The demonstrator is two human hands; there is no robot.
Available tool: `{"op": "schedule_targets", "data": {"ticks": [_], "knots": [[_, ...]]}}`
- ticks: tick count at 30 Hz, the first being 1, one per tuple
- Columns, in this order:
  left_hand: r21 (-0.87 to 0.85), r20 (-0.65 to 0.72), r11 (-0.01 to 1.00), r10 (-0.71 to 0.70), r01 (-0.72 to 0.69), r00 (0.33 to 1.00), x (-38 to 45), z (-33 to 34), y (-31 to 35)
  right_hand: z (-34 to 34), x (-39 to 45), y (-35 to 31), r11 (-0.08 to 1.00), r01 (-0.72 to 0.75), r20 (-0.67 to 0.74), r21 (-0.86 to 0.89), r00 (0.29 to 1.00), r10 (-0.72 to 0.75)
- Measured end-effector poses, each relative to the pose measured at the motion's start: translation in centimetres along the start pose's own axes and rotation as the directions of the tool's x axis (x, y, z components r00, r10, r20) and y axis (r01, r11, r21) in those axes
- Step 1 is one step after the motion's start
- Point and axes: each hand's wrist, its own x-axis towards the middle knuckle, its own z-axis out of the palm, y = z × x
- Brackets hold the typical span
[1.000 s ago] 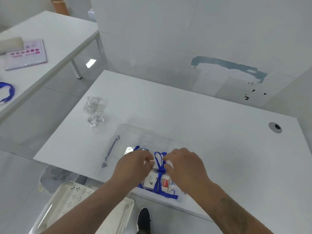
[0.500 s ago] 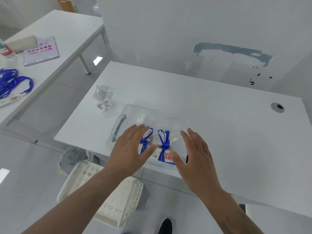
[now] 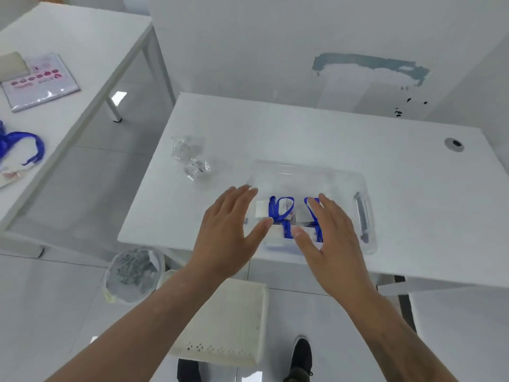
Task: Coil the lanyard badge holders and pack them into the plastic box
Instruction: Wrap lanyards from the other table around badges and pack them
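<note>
Having let go of the coiled lanyards (image 3: pixel 282 216), both hands, left (image 3: pixel 228 232) and right (image 3: pixel 330 238), hover spread wide over the box (image 3: pixel 366 216) at the worktop's (image 3: pixel 275 128) near edge; another is packed.

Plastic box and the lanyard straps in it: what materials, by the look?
Plastic box: clear, glossy rigid plastic, probably; the table shows through its walls and the rim catches glare. Lanyard straps: blue flat woven fabric, likely polyester; matte, limp, folding into soft loops.

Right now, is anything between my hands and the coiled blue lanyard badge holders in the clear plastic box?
Nothing visible. The box has no lid on, and both open hands, left and right, hover above the badge holders.
</note>
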Motion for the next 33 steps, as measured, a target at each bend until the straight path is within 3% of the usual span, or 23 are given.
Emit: {"op": "schedule_targets", "data": {"ticks": [7, 17, 26, 33], "knots": [[-0.055, 0.038, 0.996, 0.069, -0.067, 0.997, -1.2, -3.8, -3.8, 2.9, -1.6, -5.0, 0.997, -0.08, -0.109, 0.009, 0.991, 0.081], [-0.064, -0.017, 0.998, -0.014, 0.012, 1.0, -2.5, -6.5, -6.2, 3.5, -1.1, -8.8, 0.999, -0.051, -0.043, -0.014, 0.998, 0.05], [-0.036, -0.163, 0.968, -0.251, 0.248, 0.954, -7.2, -11.6, -11.3, 7.5, 0.8, -16.3, 0.987, 0.156, 0.131, 0.037, 0.979, -0.16], [-0.063, -0.194, 0.925, -0.38, 0.375, 0.904, -10.7, -13.9, -15.2, 10.9, 0.5, -19.4, 0.958, 0.283, 0.203, 0.054, 0.936, -0.288]]}}
